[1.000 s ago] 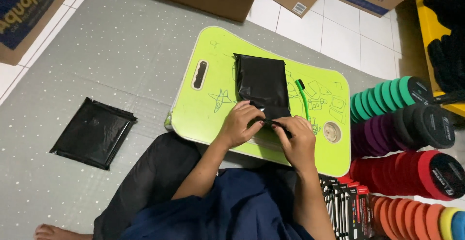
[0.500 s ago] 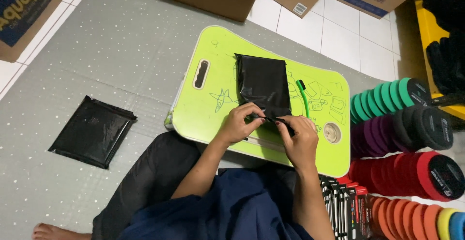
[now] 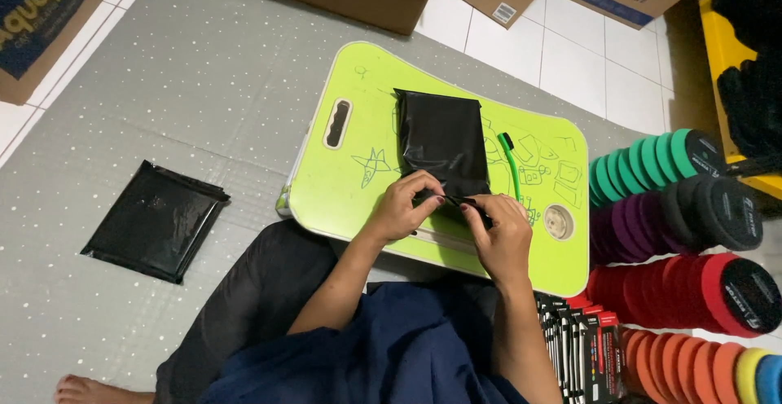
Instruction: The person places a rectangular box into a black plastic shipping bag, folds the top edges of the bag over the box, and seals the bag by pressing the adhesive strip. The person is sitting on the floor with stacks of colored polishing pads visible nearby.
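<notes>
- Presently the near edge of the black bag (image 3: 444,143) is pinched shut between the left hand (image 3: 403,207) and right hand (image 3: 501,229).
- Both grips should be kept tight and level, so the fold stays straight on the green surface (image 3: 342,184).

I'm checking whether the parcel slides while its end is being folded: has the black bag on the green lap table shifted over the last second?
No. The black bag lies in the same place beside the green pen and the table's handle slot.

1. Even, soft indoor light from overhead; the scene is moderately bright.
2. The glossy black plastic pouch (image 3: 444,142) on the lime-green lap table (image 3: 350,176) carries pale sheen, as does the flat black plastic packet (image 3: 155,221) on the speckled grey floor mat (image 3: 163,103).
3. Shadows are faint and short.
4. Focus is sharp throughout; slight wide-angle stretching shows at the edges.
</notes>
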